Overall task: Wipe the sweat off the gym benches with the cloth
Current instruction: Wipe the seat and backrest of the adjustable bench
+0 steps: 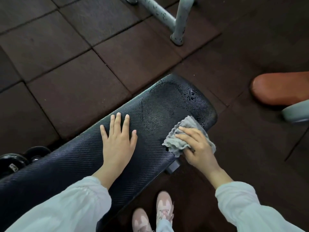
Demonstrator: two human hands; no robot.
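Note:
A black textured gym bench (80, 158) runs from the lower left to the upper right. Wet streaks and droplets shine on its far end (182, 96). My left hand (117, 139) lies flat on the pad's middle, fingers straight and spread. My right hand (194, 146) grips a crumpled grey cloth (182, 131) against the bench's near edge, close to the wet end. Part of the cloth is hidden under that hand.
Dark rubber floor tiles (66, 56) surround the bench. A pale metal frame leg (178, 22) stands at the top. An orange padded seat (280, 87) on a grey support is at the right. Black weights (15, 159) lie at the left; my pink shoes (160, 213) are below.

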